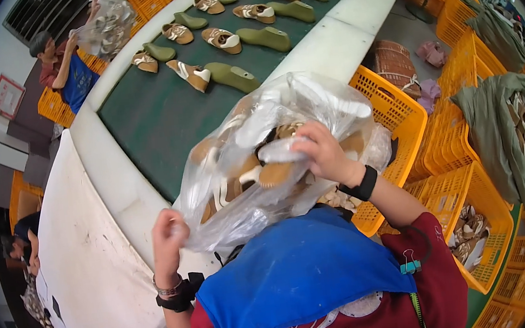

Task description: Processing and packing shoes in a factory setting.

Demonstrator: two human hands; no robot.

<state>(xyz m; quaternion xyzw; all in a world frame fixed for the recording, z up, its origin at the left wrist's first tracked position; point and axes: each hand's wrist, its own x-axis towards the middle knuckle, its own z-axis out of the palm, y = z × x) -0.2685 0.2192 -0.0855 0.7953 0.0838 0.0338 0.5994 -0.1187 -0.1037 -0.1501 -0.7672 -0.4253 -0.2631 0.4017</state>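
A clear plastic bag (217,219) filled with brown-and-white shoes lies in front of me, over the near edge of the conveyor table. My left hand (169,233) is closed on the bag's left edge and pulls the film up. Inside the bag's opening, my right hand (325,155) has its fingers closed around a pale-lined shoe (282,151); the film and the other shoes partly hide that grip. On the green belt (140,130) beyond the bag stand rows of brown shoes (221,40), with olive-green shoe lasts (263,39) beside them.
A yellow crate (400,114) stands against the table at my right. More yellow crates, one with shoes (471,233), and a green sack of shoes (514,133) line the right side. Across the table at far left, another person (71,69) lifts a bag of shoes (107,29).
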